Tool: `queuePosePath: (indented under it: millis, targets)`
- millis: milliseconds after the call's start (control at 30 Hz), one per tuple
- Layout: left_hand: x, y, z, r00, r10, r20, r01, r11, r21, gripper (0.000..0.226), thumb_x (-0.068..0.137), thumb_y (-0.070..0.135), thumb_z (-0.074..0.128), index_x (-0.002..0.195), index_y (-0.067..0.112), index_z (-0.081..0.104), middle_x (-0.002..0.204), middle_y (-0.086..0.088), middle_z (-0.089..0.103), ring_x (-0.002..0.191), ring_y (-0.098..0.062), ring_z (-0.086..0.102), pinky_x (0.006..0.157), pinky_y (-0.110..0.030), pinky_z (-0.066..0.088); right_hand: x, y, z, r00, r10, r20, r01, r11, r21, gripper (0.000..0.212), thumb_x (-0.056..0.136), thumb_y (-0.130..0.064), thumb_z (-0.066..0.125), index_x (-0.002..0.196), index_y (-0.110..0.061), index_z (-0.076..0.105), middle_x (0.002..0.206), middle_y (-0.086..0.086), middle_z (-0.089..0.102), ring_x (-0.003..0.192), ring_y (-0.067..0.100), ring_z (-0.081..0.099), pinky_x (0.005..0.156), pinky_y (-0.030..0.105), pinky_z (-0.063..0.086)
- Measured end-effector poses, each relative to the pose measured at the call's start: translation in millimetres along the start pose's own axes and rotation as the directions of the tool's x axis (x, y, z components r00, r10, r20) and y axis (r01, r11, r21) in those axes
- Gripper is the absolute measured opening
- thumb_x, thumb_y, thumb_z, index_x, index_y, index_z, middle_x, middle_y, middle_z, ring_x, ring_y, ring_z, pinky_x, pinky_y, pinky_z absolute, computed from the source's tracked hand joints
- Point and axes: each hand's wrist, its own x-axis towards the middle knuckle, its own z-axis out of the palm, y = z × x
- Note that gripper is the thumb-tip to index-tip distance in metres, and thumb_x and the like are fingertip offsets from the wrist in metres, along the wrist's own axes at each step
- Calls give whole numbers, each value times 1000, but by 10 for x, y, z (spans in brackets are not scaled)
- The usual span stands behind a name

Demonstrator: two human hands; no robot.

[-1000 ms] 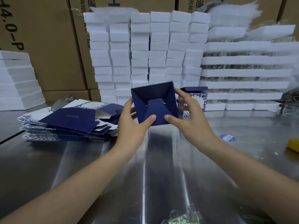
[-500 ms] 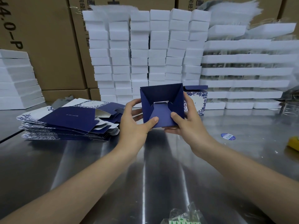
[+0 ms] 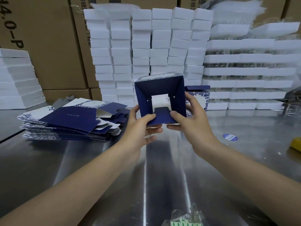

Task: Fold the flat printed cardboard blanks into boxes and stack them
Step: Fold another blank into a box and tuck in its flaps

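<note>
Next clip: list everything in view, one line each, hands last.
box: one, navy, half folded, held at centre
blanks: one stack, navy and white, flat on the table, left
finished box: one, white with blue print, behind the right hand
foam blocks: many, white, columns at back centre
trays: many, white, stacked back right
slabs: one stack, white, far left
cartons: several, brown, at the back
sticker: one, blue, on the table, right
yellow thing: one, right edge, cut off
bag: one, clear with green print, bottom edge
table: one, steel
left hand: grips the box's lower left, thumb on the flap
right hand: grips the box's right side, thumb on the flap
</note>
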Motion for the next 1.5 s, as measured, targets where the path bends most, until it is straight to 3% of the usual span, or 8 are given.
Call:
queuePosePath:
  millis: [100, 267, 367, 533, 700, 1000, 1200, 1500]
  targets:
    - [11, 31, -26, 997, 75, -18, -74, 996, 41, 47, 100, 17, 65, 142, 33, 48, 81, 1, 79, 68, -13, 73, 72, -32, 54, 7, -38, -21, 996, 81, 45, -79, 996, -38, 56, 99, -16, 72, 138, -52, 56, 128, -2, 68, 88, 21, 80, 68, 31, 63]
    - [50, 59, -75, 983, 178, -53, -174, 982, 74, 50, 101, 10, 61, 126, 52, 47, 80, 9, 77, 63, -12, 69, 77, -35, 54, -23, -100, -16, 969, 192, 154, -146, 952, -268, 55, 103, -42, 64, 146, -64, 37, 107, -1, 75, 76, 21, 80, 65, 31, 58]
    - [47, 63, -90, 977, 208, -39, -203, 974, 104, 52, 102, 11, 61, 116, 59, 46, 81, 9, 77, 64, -12, 69, 79, -37, 52, -34, -102, -3, 950, 247, 190, -216, 962, -168, 58, 104, -28, 66, 148, -51, 37, 87, 5, 79, 71, 28, 79, 59, 26, 58]
    - [38, 48, -68, 969, 249, 1, -245, 954, 175, 54, 103, 14, 61, 116, 64, 44, 79, 10, 76, 63, -11, 69, 78, -35, 54, -25, -120, -4, 938, 289, 190, -285, 957, -45, 68, 98, -13, 73, 149, -41, 37, 90, 10, 80, 77, 35, 79, 61, 29, 59]
    - [1, 79, -67, 957, 281, 67, -289, 939, 185, 55, 106, 14, 59, 141, 52, 38, 67, -6, 68, 59, -14, 63, 63, -24, 57, -12, -137, -29, 913, 333, 236, -345, 939, 11, 68, 95, -13, 76, 146, -37, 38, 94, 11, 81, 79, 34, 80, 63, 30, 60]
    - [-102, 93, 36, 963, 247, 108, -254, 966, 56, 77, 91, 5, 53, 152, 48, 35, 63, -5, 62, 61, -17, 60, 68, -29, 54, 1, -181, -8, 951, 212, 227, -215, 977, -11, 63, 96, -9, 68, 143, -40, 39, 78, 11, 74, 70, 37, 77, 58, 31, 58]
    - [-117, 143, 33, 959, 256, 124, -265, 963, 58, 79, 94, 5, 51, 155, 50, 31, 63, -8, 62, 62, -18, 61, 72, -33, 55, -2, -150, 14, 932, 237, 273, -250, 968, 12, 58, 92, -11, 51, 136, -47, 41, 87, 18, 78, 73, 41, 77, 58, 32, 58]
    - [-146, 106, 65, 953, 254, 164, -265, 963, 48, 73, 94, -1, 34, 157, 35, 30, 61, -10, 63, 60, -23, 59, 62, -30, 54, 38, -127, -15, 962, 182, 204, -189, 982, 15, 62, 89, 0, 43, 137, -38, 49, 57, 7, 46, 55, 33, 66, 56, 36, 56]
